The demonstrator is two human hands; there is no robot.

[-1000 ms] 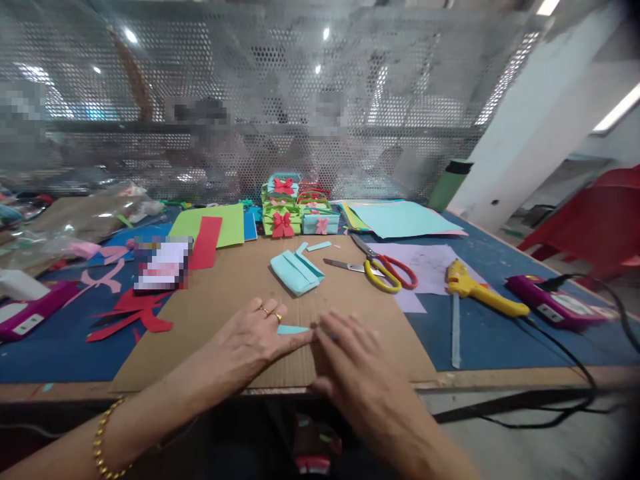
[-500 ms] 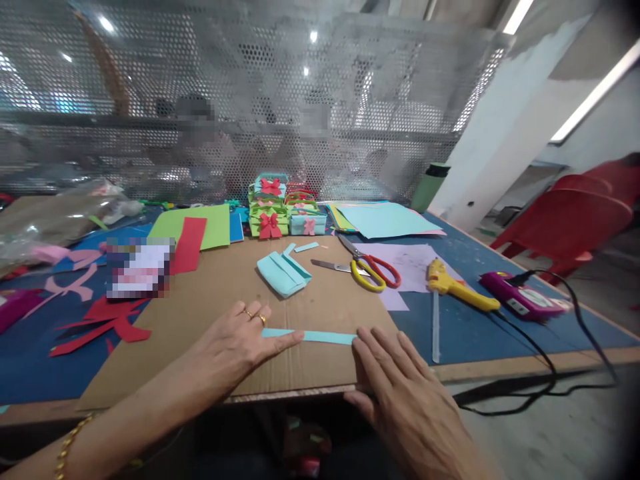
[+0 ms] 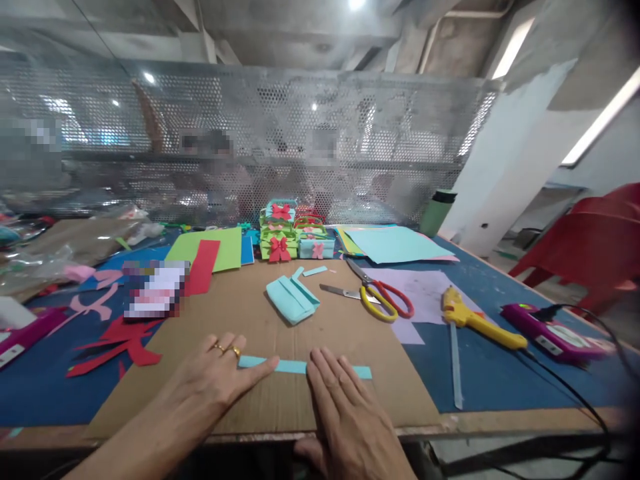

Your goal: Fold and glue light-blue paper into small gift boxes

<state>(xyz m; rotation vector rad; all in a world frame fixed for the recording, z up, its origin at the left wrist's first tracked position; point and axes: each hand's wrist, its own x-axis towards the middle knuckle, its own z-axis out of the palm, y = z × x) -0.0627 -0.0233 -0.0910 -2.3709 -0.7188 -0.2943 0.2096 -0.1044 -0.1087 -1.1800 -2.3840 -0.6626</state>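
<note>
A light blue paper strip lies flat on the brown cardboard sheet near the table's front edge. My left hand, with rings on it, lies flat with its fingers stretched out and a fingertip pressing the strip's left part. My right hand lies flat too, fingers spread, covering the strip's right-middle part. Beyond the strip sits a folded light blue paper piece.
Yellow-and-red scissors, a yellow glue gun and a purple glue gun with a black cable lie right. Small paper gift boxes, coloured sheets and red scraps surround the cardboard. A perforated metal screen stands behind.
My right hand slid right along the strip, then came back left over it. The left hand stayed on the strip's left end. The camera tilted upward.
</note>
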